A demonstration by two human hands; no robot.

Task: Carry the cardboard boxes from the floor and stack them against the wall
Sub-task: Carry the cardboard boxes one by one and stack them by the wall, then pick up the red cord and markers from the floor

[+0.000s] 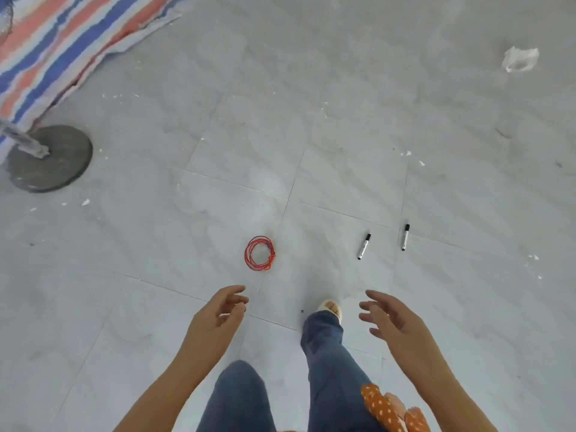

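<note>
Grey tiled floor (343, 88) only; no cardboard boxes in view. My left hand (219, 310) and right hand (392, 316) empty, fingers loose. I'd step past red wire coil (259, 253), two black-capped marker pens (363, 246), find boxes.

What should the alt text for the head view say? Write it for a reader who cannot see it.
A person walks across a grey tiled floor, left hand and right hand both open and empty, with no cardboard box in view. On the floor ahead lie a red wire coil and two markers; a striped tarp lies at far left.
</note>
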